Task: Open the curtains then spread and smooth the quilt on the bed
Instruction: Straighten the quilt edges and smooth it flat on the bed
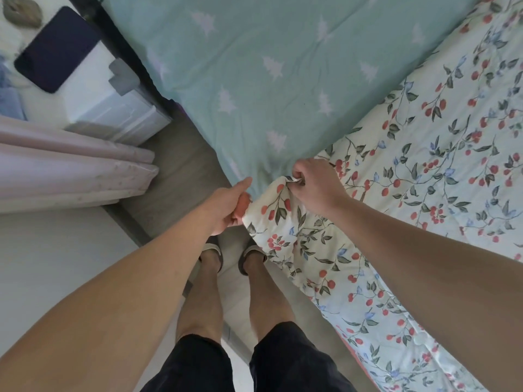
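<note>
1. Floral quilt (424,176) with cherries and leaves lies over the right part of the bed, its near corner bunched at the bed's edge, over the green tree-print sheet (254,66).
2. Right hand (317,188): fingers curled, pinching a fold of the quilt corner.
3. Left hand (226,206): fingers curled round the corner's edge from below, thumb extended.
4. Pale curtain (70,168) gathered in folds at left, near a white cabinet (113,108) bearing a dark tablet (56,49).

Soft matt cloth quilt (424,171) with cherry print, creased mint cotton-like sheet (268,66), matt wood-grain floor (175,176).
</note>
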A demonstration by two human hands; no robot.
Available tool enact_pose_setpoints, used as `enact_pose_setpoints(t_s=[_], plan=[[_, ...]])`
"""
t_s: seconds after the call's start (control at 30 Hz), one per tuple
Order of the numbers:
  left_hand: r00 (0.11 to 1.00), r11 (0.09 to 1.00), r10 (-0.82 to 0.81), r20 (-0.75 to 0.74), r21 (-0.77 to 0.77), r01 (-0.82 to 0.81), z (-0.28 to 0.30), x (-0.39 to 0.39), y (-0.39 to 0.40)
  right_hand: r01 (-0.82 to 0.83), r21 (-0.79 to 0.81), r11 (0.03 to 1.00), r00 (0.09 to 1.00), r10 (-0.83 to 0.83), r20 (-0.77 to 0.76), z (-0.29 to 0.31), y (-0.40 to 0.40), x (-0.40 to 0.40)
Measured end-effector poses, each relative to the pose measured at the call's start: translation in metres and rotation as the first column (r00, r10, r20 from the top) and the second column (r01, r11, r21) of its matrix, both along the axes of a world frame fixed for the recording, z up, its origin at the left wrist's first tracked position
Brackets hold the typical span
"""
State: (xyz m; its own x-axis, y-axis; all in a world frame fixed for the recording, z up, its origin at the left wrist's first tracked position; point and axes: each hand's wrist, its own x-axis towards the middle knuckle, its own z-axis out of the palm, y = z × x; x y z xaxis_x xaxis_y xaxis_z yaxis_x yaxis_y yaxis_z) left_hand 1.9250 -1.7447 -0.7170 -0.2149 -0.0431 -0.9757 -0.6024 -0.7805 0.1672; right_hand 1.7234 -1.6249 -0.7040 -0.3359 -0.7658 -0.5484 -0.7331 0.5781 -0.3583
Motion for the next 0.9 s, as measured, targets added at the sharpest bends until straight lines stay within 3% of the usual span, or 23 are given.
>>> enact_pose_setpoints(t_s=[0.07, 0.2, 0.3, 0.37, 0.47, 0.6, 0.7, 0.8, 0.9], plan=[[0.999, 1.000, -0.014, -0.033, -0.007, 0.014, 0.001, -0.003, -0.002, 0.004, -0.054, 0.999, 1.000, -0.004, -0.006, 0.002, 0.000, 0.005], [0.929, 0.926, 0.319, -0.189, -0.145, -0.348, -0.005, -0.005, -0.022, -0.036, -0.046, 0.998, 0.999, 0.037, 0.007, 0.005, -0.006, 0.004], [0.859, 0.848, 0.483, -0.170, -0.153, -0.507, -0.004, -0.002, -0.043, -0.113, -0.083, 0.990, 0.994, 0.114, 0.003, 0.007, -0.014, 0.001], [0.900, 0.893, 0.434, -0.050, -0.112, -0.437, 0.000, 0.002, -0.051, -0.145, -0.089, 0.985, 0.989, 0.147, 0.022, 0.009, -0.021, -0.003], [0.984, 0.988, 0.151, 0.091, -0.008, -0.151, 0.005, 0.005, -0.057, -0.100, -0.055, 0.994, 0.987, 0.105, 0.119, 0.012, -0.031, -0.005], [0.993, 0.991, -0.116, -0.020, 0.072, 0.117, 0.014, 0.006, -0.067, 0.034, -0.027, 0.999, 0.984, -0.029, 0.173, 0.008, -0.043, -0.004], [0.976, 0.991, -0.107, -0.191, 0.056, 0.119, 0.016, 0.010, -0.076, -0.083, 0.100, 0.991, 0.988, 0.069, 0.137, 0.007, -0.054, -0.003], [0.963, 0.989, -0.133, -0.236, -0.095, 0.114, 0.016, 0.015, -0.085, -0.195, 0.205, 0.959, 0.978, 0.175, 0.111, 0.012, -0.069, -0.004], [0.954, 0.967, -0.168, -0.249, -0.230, 0.110, 0.016, 0.021, -0.094, -0.178, 0.161, 0.971, 0.984, 0.171, 0.058, 0.018, -0.086, -0.005]])
